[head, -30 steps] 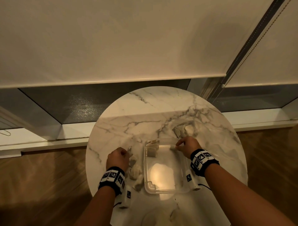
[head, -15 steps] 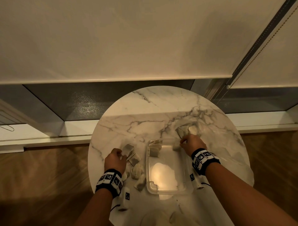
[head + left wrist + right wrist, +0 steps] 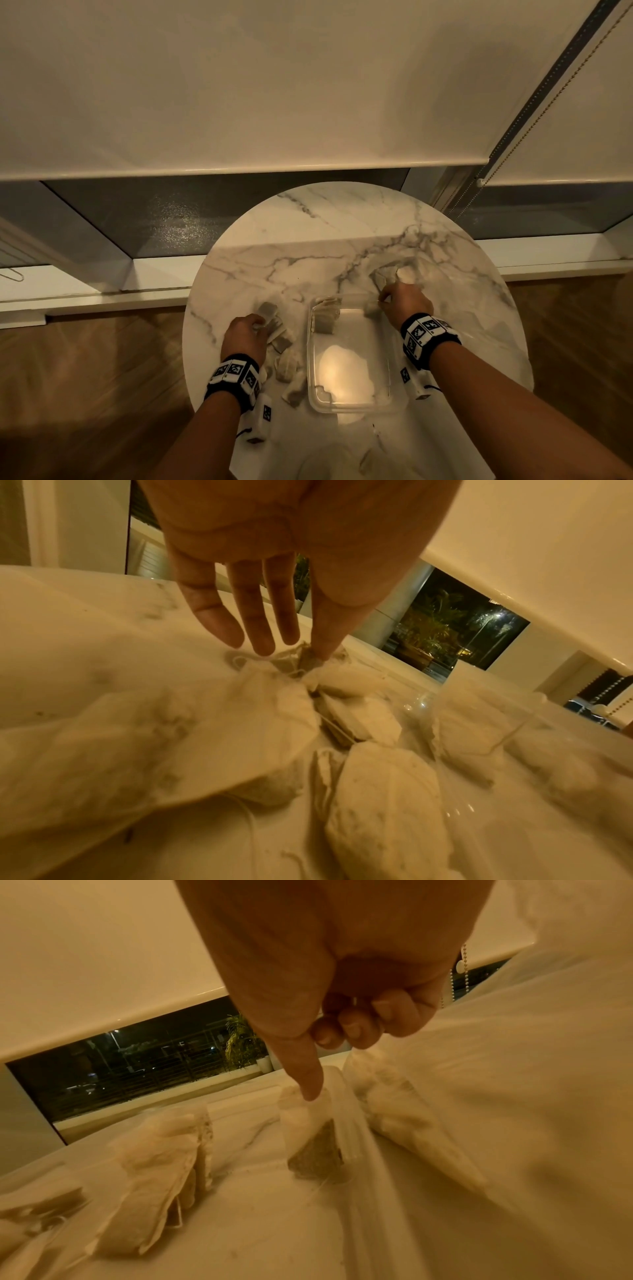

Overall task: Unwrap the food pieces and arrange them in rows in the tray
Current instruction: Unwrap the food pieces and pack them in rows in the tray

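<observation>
Taking the clear plastic tray [image 3: 349, 401] as the landmark, the left hand [image 3: 244, 337] works just to its left, over a loose heap of food pieces [image 3: 287, 368] lying on the round marble table [image 3: 308, 233]. In the left wrist view the hand [image 3: 274, 547] reaches down with three fingers straight and slightly spread, while the forefinger and thumb come together on the top corner of one small pouch [image 3: 310, 660]; thin strings trail from it. The pieces [image 3: 383, 802] look like pale, soft, papery pouches with dark filling showing faintly through, some flat, some crumpled.

Inside the tray, at its far left corner, a few pouches [image 3: 325, 317] stand on edge in a short row; the rest of the tray floor shows a bright reflection.

At the tray's far right corner the right hand [image 3: 404, 301] pinches the top of one pouch [image 3: 313, 1139] between thumb and forefinger, the other fingers [image 3: 356, 1028] curled into the palm. The pouch hangs upright against the tray wall, with dark contents settled at its bottom. More pale pieces [image 3: 385, 277] lie on the table just beyond that corner.

Both wrists wear black bands [image 3: 426, 334] with square black-and-white coded markers; no readable words appear anywhere.
</observation>
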A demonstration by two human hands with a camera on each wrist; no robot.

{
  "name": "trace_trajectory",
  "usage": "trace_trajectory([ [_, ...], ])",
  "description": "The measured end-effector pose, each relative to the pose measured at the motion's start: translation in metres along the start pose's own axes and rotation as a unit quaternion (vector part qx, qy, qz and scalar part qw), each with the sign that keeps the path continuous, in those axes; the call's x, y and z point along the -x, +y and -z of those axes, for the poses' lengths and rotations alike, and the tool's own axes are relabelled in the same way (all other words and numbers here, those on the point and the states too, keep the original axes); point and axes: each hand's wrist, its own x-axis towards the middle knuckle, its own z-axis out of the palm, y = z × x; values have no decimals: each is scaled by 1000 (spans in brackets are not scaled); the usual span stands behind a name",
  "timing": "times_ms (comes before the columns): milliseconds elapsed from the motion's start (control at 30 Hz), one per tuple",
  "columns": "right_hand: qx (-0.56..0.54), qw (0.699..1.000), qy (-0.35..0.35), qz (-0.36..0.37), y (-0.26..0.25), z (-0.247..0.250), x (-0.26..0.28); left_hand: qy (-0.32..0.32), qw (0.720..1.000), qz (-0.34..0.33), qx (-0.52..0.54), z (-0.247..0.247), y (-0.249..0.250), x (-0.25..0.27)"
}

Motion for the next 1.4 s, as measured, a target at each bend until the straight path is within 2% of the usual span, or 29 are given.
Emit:
trace_trajectory([
  [267,0,1000,9,4,-1,-1,3,46,999,-11,20,7,6,0],
  [400,-33,999,16,0,3,-1,7,86,994,-41,56,16,11,9],
  [533,-121,991,60,-18,4,-1,18,114,979,-52,163,27,27,32],
  [633,-200,974,107,19,-4,-2,33,78,950,-45,298,32,44,53],
  [700,-267,957,99,61,-16,-3,46,37,926,-45,374,30,52,60],
  [800,-373,921,51,104,-40,-8,67,-21,904,-42,424,27,62,65],
  [833,-418,903,11,104,-49,-9,74,-46,893,-38,445,26,66,67],
  [900,-514,848,-103,80,-63,-13,86,-108,876,-40,468,28,75,72],
  [967,-567,801,-177,75,-70,-19,91,-166,879,-53,443,29,80,76],
  [1033,-580,784,-204,89,-69,-23,92,-200,893,-64,399,28,80,78],
  [1200,-553,807,-196,64,-65,-27,98,-207,907,-49,362,23,73,79],
  [1300,-535,823,-185,37,-59,-32,97,-204,920,-68,329,18,65,80],
  [1400,-510,836,-200,44,-54,-35,97,-186,936,-73,289,12,58,78],
])
